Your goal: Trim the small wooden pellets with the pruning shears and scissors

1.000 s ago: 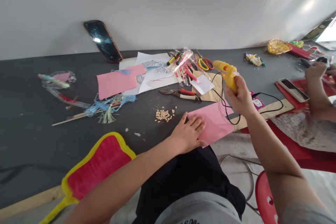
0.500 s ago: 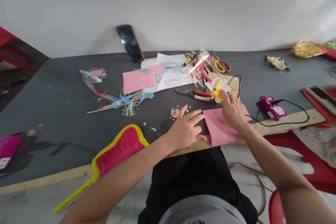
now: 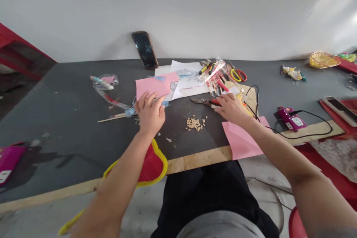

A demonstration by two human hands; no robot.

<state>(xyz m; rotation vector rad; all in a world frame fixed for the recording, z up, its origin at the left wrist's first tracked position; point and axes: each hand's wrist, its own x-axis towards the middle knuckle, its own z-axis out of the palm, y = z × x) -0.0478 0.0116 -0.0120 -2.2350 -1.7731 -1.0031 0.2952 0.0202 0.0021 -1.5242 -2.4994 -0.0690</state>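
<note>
Now, bare dark-grey worktop [image 3: 64, 119] spreads left of the person's hands, with open room between them around a small heap of pale seeds [image 3: 194, 124], and a wooden edge strip [image 3: 195, 160] runs close below. The left hand [image 3: 150, 113] stands open, fingers spread and raised, their tips at the lower edge of a pink paper sheet [image 3: 153, 87] beside blue raffia strands [image 3: 130, 111]; any contact is hard to tell. The right hand [image 3: 231, 108] lies open, palm down, holding nothing, its fingers reaching over the red handles of metal snips [image 3: 205, 101], just beside a yellow glue gun [image 3: 242, 101] on brown paper [image 3: 250, 96]. A second pink sheet [image 3: 241, 137] lies below the right forearm, overhanging the front edge. Both arms reach forward, well apart.
</note>
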